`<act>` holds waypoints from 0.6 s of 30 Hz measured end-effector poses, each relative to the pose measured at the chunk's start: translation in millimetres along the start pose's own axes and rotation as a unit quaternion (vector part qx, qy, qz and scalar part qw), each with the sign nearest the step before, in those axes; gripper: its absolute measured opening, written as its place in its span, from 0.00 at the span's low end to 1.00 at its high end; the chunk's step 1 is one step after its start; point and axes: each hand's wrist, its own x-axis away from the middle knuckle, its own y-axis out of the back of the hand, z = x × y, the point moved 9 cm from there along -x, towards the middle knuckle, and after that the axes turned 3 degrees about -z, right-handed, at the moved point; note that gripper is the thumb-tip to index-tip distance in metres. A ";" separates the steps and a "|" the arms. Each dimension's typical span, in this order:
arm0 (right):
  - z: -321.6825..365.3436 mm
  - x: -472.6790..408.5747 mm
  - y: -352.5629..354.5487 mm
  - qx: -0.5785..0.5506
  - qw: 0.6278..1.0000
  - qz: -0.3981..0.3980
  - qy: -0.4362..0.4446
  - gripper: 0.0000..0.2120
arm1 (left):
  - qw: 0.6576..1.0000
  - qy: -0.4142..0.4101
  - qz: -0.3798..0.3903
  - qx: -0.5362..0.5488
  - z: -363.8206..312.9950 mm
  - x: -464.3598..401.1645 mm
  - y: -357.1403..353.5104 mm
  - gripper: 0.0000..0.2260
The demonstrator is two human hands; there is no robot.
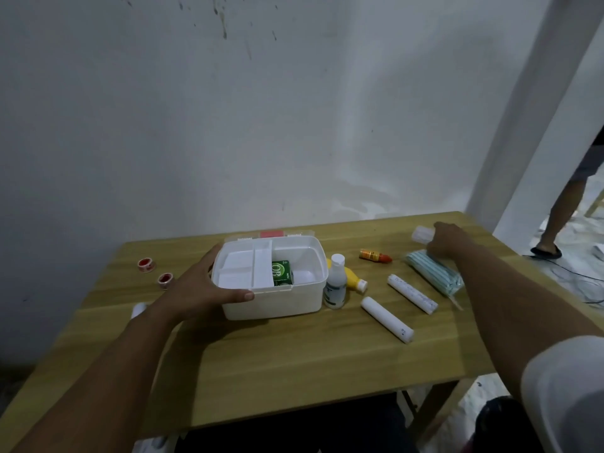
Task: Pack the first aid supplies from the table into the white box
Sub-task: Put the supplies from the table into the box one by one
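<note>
Left hand (199, 286) fingers spread on smooth white plastic box (277, 302), right hand (446, 238) fingers hidden, grip unclear, touching small translucent plastic container (421, 233)

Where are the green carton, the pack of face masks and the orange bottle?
green carton (281, 272): head view, its printed top face
pack of face masks (436, 274): head view, middle of the stack
orange bottle (372, 255): head view, its label

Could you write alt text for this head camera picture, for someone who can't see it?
A person's left hand steadies an open white box on a wooden table, while the right hand reaches toward a pack of face masks among scattered first aid supplies.
</note>
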 end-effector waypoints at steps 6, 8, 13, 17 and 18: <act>-28.3 -11.7 -16.1 0.016 0.998 0.042 -0.032 0.26 | 1.000 0.004 -0.023 0.004 4.5 0.2 0.0 0.49; -33.5 -18.7 -12.1 0.026 0.999 0.034 -0.032 0.28 | 1.000 0.006 -0.030 0.000 7.9 -0.5 0.8 0.50; -27.7 -3.9 -4.2 0.024 0.998 0.027 -0.046 0.32 | 0.999 0.020 -0.033 -0.018 12.8 -1.3 1.0 0.54; -25.1 4.0 -3.0 0.000 0.998 0.019 -0.060 0.28 | 1.000 0.018 -0.011 -0.021 6.9 1.1 -0.3 0.54; -22.1 5.2 0.8 -0.010 0.998 0.011 -0.058 0.27 | 1.000 0.018 -0.001 -0.021 5.8 1.7 -0.9 0.55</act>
